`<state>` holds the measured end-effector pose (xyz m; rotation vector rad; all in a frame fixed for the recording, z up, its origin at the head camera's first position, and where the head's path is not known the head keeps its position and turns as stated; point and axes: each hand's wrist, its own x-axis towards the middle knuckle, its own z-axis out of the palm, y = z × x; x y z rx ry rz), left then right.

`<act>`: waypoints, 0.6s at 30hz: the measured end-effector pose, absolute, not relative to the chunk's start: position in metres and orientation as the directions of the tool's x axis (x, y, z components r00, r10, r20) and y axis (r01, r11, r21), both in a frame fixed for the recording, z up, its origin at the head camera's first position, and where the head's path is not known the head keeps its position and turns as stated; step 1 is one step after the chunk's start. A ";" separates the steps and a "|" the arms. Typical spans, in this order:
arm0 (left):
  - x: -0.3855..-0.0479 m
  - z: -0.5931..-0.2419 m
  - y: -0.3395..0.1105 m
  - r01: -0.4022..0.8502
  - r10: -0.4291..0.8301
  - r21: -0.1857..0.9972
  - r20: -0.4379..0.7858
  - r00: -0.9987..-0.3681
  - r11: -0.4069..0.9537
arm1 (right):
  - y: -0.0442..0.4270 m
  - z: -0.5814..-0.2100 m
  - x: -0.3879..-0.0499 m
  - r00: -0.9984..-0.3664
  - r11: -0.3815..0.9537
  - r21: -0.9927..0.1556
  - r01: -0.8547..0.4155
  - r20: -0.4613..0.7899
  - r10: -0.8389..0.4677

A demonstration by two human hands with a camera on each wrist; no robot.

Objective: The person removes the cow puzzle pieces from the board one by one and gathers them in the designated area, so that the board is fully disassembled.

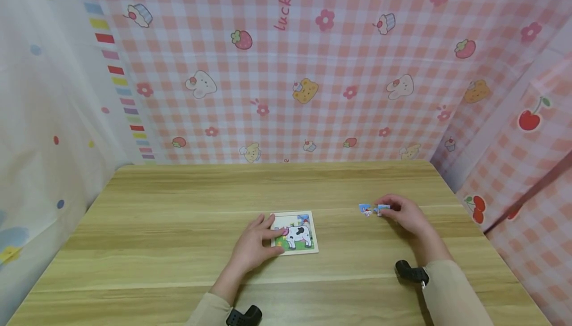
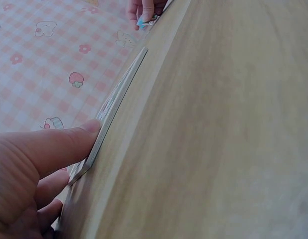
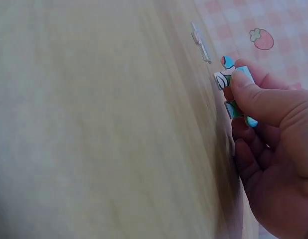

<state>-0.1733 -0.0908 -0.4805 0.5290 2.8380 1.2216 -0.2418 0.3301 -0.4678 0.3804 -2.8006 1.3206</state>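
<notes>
A square cow jigsaw board (image 1: 300, 237) with a pale wooden frame lies flat on the table. My left hand (image 1: 253, 244) holds its left side, with the thumb and fingers at the frame; in the left wrist view the thumb (image 2: 69, 144) rests on the board's edge (image 2: 116, 107). Off to the right, my right hand (image 1: 405, 214) pinches a jigsaw piece (image 3: 223, 81) between thumb and fingers. Blue, green and black-and-white parts show on it; the fingers cover some, and whether it is one piece or more I cannot tell. Left of that hand lies a loose blue jigsaw piece (image 1: 365, 209).
The wood-grain table (image 1: 178, 251) extends around both hands. Behind it hangs a pink checked cloth (image 1: 277, 117), with a white dotted cloth (image 1: 53, 117) on the left. Black wrist cameras (image 1: 411, 272) sit at both sleeves.
</notes>
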 end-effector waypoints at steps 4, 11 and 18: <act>-0.174 -0.481 -0.091 0.303 0.307 0.706 0.126 -0.943 0.640 | 0.329 -0.468 -0.246 -0.975 0.663 -0.719 -0.210 0.101 -0.199; -0.173 -0.481 -0.091 0.307 0.308 0.704 0.130 -0.943 0.641 | 0.327 -0.469 -0.249 -0.970 0.683 -0.694 -0.230 0.111 -0.214; -0.173 -0.480 -0.090 0.302 0.304 0.702 0.126 -0.944 0.645 | 0.328 -0.475 -0.250 -0.957 0.680 -0.673 -0.291 0.204 -0.207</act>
